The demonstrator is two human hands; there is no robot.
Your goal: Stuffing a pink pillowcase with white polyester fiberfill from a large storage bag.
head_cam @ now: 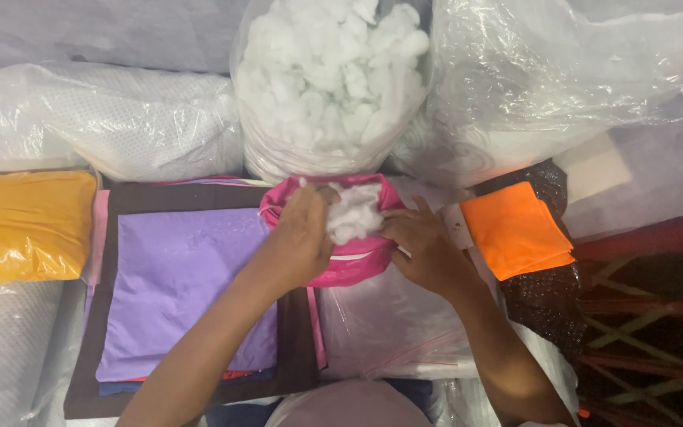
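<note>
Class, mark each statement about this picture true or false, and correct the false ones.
1. Both hands are at a pink fabric cover. True.
2. The left hand holds a pair of scissors. False: it presses white stuffing into the cover.
3. A clear bag of white stuffing stands beyond the cover. True.
4. The folded orange cloth lies left of the left hand. False: it lies right of the right hand.
5. A purple cloth lies under the left forearm. True.
</note>
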